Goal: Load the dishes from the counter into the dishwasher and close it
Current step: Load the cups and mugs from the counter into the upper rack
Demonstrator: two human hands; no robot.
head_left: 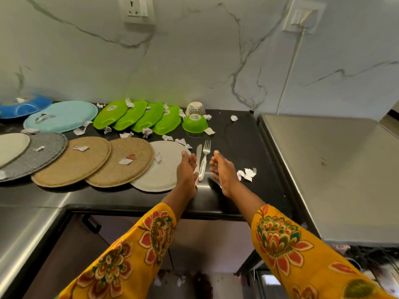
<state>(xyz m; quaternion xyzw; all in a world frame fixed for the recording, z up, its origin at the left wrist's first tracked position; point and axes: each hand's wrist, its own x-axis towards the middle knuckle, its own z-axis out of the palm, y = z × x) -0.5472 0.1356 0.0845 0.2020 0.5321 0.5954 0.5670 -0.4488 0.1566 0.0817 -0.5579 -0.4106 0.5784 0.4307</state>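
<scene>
Floral sleeves are nearest, reaching over the counter's front edge. Left hand and right hand are held open, palms facing, nothing gripped. Knife and fork lie between them near that edge. Judgement: both handles are best pinched together, tines pointed away.

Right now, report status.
Left hand and right hand open, flanking knife and fork. Cutlery flat on counter. Paper scraps beside right hand.
</scene>
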